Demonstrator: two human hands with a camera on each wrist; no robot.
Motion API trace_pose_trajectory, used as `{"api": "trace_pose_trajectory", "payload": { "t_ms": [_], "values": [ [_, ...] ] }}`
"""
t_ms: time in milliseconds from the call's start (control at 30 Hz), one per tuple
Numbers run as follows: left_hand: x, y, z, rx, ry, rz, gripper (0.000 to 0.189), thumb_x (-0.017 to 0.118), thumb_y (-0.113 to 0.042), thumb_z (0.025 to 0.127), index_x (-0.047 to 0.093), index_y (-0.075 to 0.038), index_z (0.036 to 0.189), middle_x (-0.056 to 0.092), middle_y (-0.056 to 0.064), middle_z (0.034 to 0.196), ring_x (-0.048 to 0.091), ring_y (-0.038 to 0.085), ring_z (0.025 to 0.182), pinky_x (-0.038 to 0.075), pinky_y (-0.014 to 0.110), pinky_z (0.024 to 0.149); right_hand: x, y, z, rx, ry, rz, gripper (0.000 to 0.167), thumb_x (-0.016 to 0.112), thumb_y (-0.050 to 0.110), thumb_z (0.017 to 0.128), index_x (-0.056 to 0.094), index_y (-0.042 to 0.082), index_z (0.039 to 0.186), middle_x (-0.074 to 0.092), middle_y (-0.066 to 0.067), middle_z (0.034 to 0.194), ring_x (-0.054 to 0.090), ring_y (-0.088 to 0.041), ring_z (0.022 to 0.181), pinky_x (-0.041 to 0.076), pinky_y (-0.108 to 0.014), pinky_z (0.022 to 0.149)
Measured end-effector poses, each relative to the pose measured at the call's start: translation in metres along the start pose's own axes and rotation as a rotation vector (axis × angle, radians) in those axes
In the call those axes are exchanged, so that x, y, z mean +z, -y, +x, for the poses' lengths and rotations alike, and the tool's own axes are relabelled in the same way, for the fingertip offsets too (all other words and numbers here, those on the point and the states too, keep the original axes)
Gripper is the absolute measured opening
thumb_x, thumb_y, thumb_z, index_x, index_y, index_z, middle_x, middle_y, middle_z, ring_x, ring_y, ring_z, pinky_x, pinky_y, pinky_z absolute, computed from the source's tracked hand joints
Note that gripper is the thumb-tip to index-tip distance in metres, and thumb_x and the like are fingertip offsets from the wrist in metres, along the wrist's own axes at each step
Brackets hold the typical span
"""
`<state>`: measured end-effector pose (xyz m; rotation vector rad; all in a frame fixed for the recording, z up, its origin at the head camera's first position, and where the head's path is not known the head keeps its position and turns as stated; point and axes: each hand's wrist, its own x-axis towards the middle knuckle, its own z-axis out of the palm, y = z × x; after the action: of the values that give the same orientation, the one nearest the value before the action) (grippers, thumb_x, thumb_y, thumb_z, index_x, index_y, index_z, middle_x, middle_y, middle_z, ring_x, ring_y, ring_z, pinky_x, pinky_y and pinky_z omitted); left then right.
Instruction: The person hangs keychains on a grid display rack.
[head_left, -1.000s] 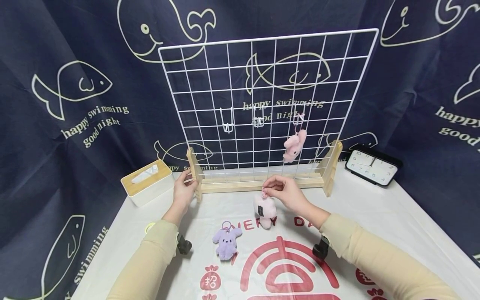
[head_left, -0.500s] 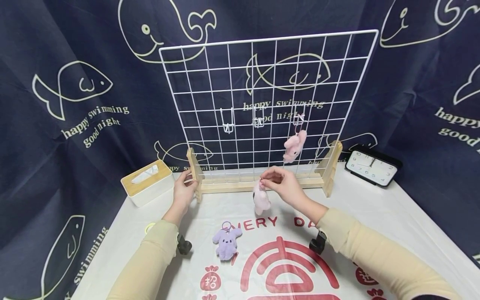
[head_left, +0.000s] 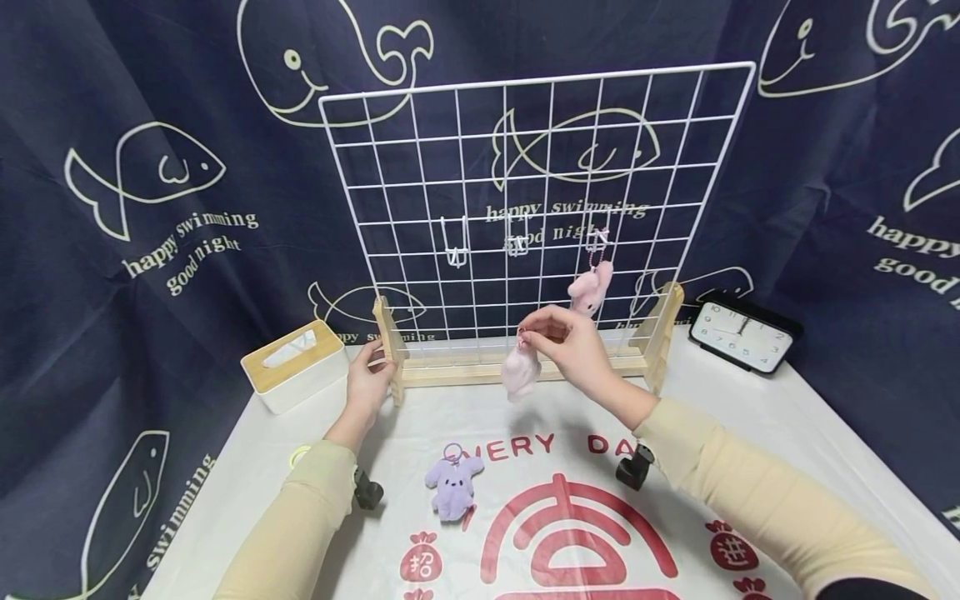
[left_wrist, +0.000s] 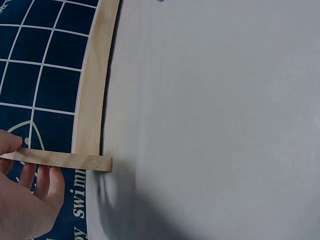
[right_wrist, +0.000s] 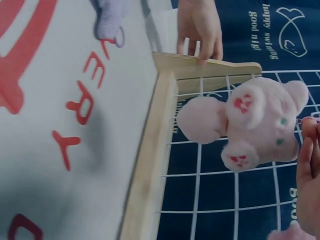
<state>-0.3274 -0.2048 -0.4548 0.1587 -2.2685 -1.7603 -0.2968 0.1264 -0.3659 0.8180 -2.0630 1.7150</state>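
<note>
My right hand pinches the ring end of a pale pink plush keychain, which hangs above the table in front of the grid's lower rows. In the right wrist view the plush shows green eyes and red paw pads. Thumb and fingers of my left hand grip the wooden end foot of the stand from both sides. This stand carries a white wire grid. A pink plush keychain hangs from the grid's right hook, partly behind my right hand.
Two more white hooks, a left one and a middle one, are on the grid. A purple plush keychain lies on the white tablecloth. The tissue box stands left, a black clock right.
My right hand has lifted the pale pink plush up from near the tablecloth and slightly left, and the plush has turned. My left hand stays on the stand.
</note>
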Motion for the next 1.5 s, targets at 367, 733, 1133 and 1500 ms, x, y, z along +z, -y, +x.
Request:
{"api": "trace_pose_trajectory", "payload": {
  "t_ms": [367,733,1133,1500],
  "values": [
    [-0.001,-0.001,-0.001,-0.014,0.017,-0.021,0.053,0.06,0.005,0.093,0.051,-0.003,0.145,0.054,0.026,0.134,0.055,0.042,0.122,0.045,0.05,0.108,-0.004,0.022,0.022,-0.026,-0.064,0.033,0.012,0.07,-0.009,0.091,0.069,-0.012,0.102,0.071,-0.026,0.096,0.07,-0.01,0.084,0.058,-0.022,0.077],
    [-0.001,-0.001,-0.002,-0.003,0.012,-0.019,0.052,0.061,0.005,0.093,0.052,-0.003,0.144,0.056,0.026,0.133,0.056,0.043,0.122,0.045,0.051,0.108,-0.005,0.035,0.043,-0.077,-0.128,0.048,0.013,0.069,-0.01,0.091,0.068,-0.014,0.103,0.074,-0.021,0.094,0.071,-0.008,0.082,0.058,-0.021,0.077],
    [-0.001,0.0,-0.002,0.006,0.006,-0.027,0.051,0.061,0.007,0.093,0.053,-0.002,0.142,0.056,0.028,0.131,0.056,0.044,0.12,0.045,0.05,0.107,-0.004,0.043,0.059,-0.107,-0.199,0.049,0.013,0.072,-0.006,0.091,0.07,-0.012,0.103,0.072,-0.025,0.094,0.071,-0.01,0.081,0.058,-0.021,0.075],
    [-0.001,-0.001,-0.002,0.007,0.007,-0.015,0.051,0.06,0.005,0.093,0.053,-0.002,0.143,0.056,0.028,0.132,0.056,0.045,0.121,0.045,0.052,0.108,-0.002,0.047,0.069,-0.119,-0.249,0.046,0.015,0.073,-0.009,0.089,0.07,-0.013,0.104,0.072,-0.028,0.095,0.071,-0.008,0.079,0.058,-0.02,0.075]
  ]
}}
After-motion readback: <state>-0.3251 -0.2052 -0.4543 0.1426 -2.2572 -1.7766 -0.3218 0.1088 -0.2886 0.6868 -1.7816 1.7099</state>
